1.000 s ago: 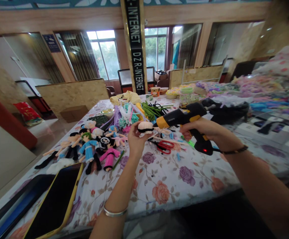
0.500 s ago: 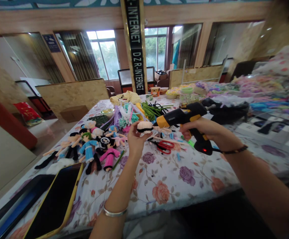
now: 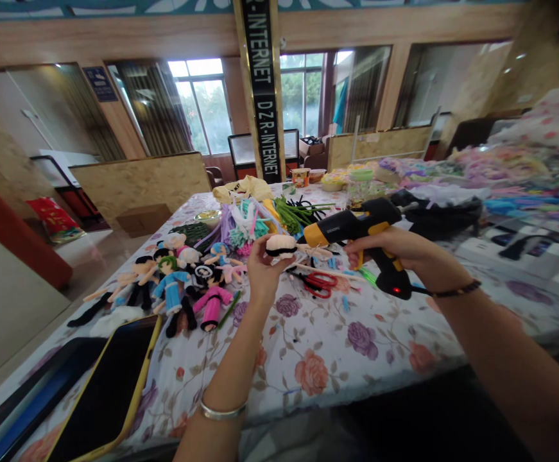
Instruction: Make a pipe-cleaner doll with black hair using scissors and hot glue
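Above the flowered tablecloth, my left hand [image 3: 264,268] grips a small rounded fuzzy piece [image 3: 281,244], cream with a black band, between thumb and fingers. My right hand [image 3: 402,251] is wrapped round the handle of a black and yellow hot glue gun [image 3: 344,226], whose red light glows near the base. The gun's nozzle points left and is at or very close to the right side of the fuzzy piece; I cannot tell whether they touch. Red-handled scissors [image 3: 321,283] lie on the cloth below the gun.
Several fuzzy dolls [image 3: 171,289] lie to the left. Behind them are bundles of coloured pipe cleaners [image 3: 245,221]. A phone in a yellow case [image 3: 110,378] rests at the near left. A black plastic bag [image 3: 440,215] and more coloured stems [image 3: 539,199] fill the far right.
The glue gun has shifted very slightly to the right, and the fingers of my right hand have moved a little on its handle. My left hand stays almost still.
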